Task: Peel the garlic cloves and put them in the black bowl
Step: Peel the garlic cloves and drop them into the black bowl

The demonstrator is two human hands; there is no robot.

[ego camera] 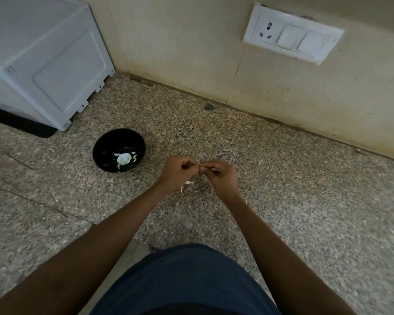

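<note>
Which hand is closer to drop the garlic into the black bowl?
Probably the left hand. It is nearer the black bowl, which sits on its side. The right hand would have to cross over it.

Place: home kitchen | Worktop: speckled granite, running up against a stained cream wall | Power: white socket-and-switch plate sitting on that wall | Appliance: white appliance standing at the far left | Food: black bowl holding peeled garlic cloves
</note>
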